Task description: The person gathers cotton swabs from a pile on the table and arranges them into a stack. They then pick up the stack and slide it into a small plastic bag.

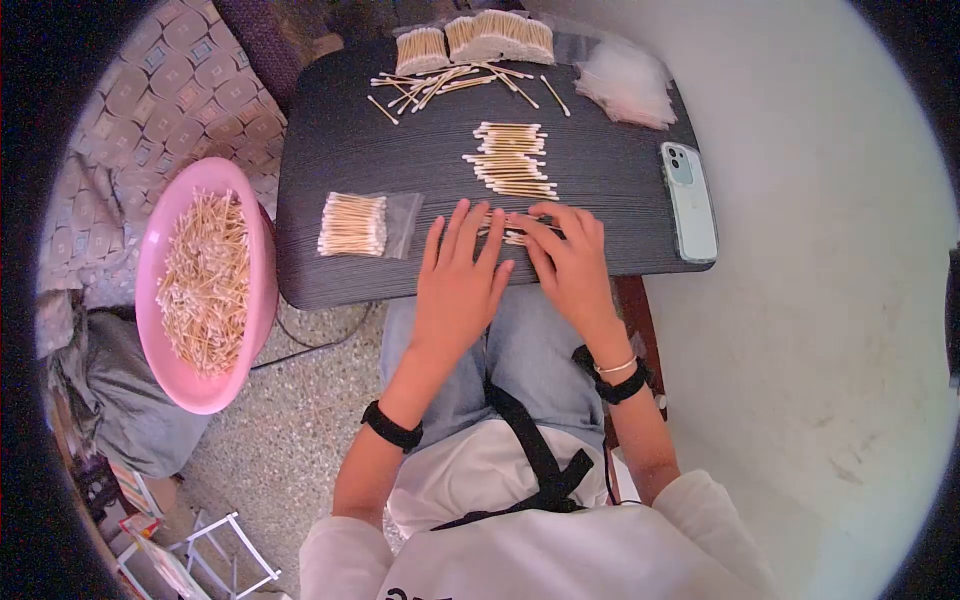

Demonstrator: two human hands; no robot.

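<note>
Several cotton swabs point(515, 238) lie at the near side of the dark table, partly hidden between my two hands. My left hand point(462, 265) is open, its fingers stretched forward and the fingertips beside these swabs. From the other side, my right hand point(570, 262) reaches in with bent fingers apart, its index finger and thumb at the swabs' ends; no firm grip shows. Just beyond my fingers is a stacked row of cotton swabs point(515, 160), laid side by side. Left of my left hand rests a clear bag point(402, 225) with a neat bundle of swabs point(352, 224) in it.
A pink basin point(150, 300) full of loose swabs stands left of the table point(600, 160). Packed swab bundles point(500, 38) and scattered swabs point(440, 90) are at the far edge. Clear empty bags point(628, 82) lie far right, above a phone point(690, 205). A wall point(820, 250) borders the right side.
</note>
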